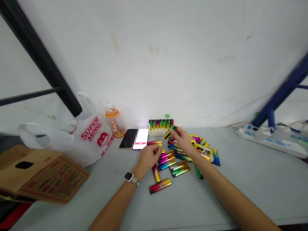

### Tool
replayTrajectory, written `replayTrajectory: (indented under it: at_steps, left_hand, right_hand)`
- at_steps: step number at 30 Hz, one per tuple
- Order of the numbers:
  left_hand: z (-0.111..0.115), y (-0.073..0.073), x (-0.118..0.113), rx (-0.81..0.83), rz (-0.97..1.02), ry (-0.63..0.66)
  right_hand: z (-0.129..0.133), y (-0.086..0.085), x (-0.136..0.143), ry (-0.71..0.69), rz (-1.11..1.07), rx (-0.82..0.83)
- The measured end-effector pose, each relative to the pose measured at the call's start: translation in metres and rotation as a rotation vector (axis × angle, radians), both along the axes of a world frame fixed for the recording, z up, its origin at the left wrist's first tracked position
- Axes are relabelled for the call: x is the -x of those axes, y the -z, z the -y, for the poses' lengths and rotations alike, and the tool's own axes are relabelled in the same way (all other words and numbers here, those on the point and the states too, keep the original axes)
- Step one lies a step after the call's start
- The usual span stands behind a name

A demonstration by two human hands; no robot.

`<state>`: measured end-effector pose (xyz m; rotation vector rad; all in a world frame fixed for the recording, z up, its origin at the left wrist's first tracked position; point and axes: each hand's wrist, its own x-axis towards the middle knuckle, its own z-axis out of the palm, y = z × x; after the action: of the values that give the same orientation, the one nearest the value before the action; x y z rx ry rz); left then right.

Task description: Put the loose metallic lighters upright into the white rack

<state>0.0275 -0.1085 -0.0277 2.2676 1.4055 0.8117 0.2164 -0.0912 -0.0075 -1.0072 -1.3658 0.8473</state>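
My right hand (pixel 183 140) pinches a shiny green and gold lighter (pixel 166 135) and holds it tilted beside the right end of a pale rack (pixel 157 132). A row of metallic lighters (pixel 158 124) stands upright along the rack's back. My left hand (pixel 148 158) is closed, thumb and fingers together, at the left edge of a loose pile; whether anything is in it I cannot make out. Just beyond its fingers lies a red and gold lighter (pixel 154 142). Several multicoloured lighters (pixel 167 159) lie under and between my hands. A red and gold lighter (pixel 160 186) lies nearest me.
Two phones, one dark (pixel 128 138) and one lit (pixel 141 138), lie left of the rack. Further left are an orange drink bottle (pixel 115 123), a white plastic bag (pixel 92 138) and a cardboard box (pixel 53 176). A power strip (pixel 269 141) lies at the right.
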Motion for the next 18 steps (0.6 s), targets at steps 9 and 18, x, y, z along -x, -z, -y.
replayTrajectory:
  at_steps: [9, 18]
  left_hand:
    - [-0.026, -0.011, -0.027, -0.012, 0.105, 0.006]
    - [-0.009, -0.004, -0.020, -0.039, -0.042, -0.006]
  right_hand:
    - [0.029, 0.002, 0.009, -0.145, -0.532, 0.279]
    - [0.042, 0.006, 0.020, -0.143, -0.489, 0.385]
